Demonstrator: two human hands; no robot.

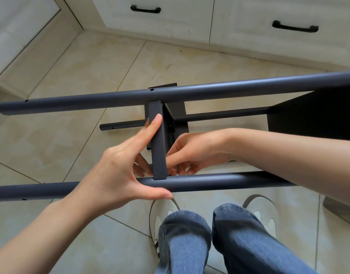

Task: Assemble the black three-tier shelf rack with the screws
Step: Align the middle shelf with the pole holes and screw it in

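The black rack lies on its side over the tiled floor. Its far pole [209, 89] and near pole [219, 181] run left to right, and a shelf's edge [157, 139] spans between them. My left hand [118, 171] grips the near pole at the joint, thumb on its near side, index finger straight along the shelf's edge, other fingers behind. My right hand [193, 149] reaches in from the right. Its thumb and fingertips pinch together at the same joint, as on a screw, which the fingers hide.
A lower pole [122, 125] with screw holes shows beneath the shelf. Another dark shelf panel [312, 119] fills the right. White drawers with black handles [145, 9] stand beyond. My jeans-clad legs and pale shoes [265, 210] are under the near pole.
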